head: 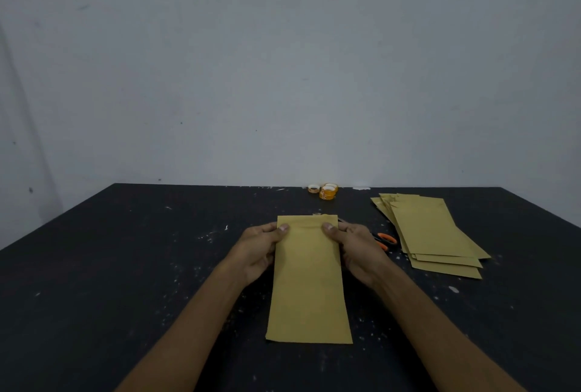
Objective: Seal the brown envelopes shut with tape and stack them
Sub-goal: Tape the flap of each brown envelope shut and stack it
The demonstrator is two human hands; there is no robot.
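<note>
Envelope [309, 281]: table centre, flap end at 12 o'clock.
Left hand [259, 248]: pinches its top-left edge.
Right hand [356, 248]: pinches its top-right edge.
Risk: flap springs open if released; tape rolls [328, 192] lie at 12.

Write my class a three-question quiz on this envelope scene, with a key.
1. True or false: the left hand and right hand both grip the envelope near its far end.
2. Fill in: the tape rolls stand at the table's ____ edge.
3. The scissors lie: A) left of the left hand; B) beside the right hand; C) under the tape rolls.
Key: 1 true; 2 far; 3 B.
</note>
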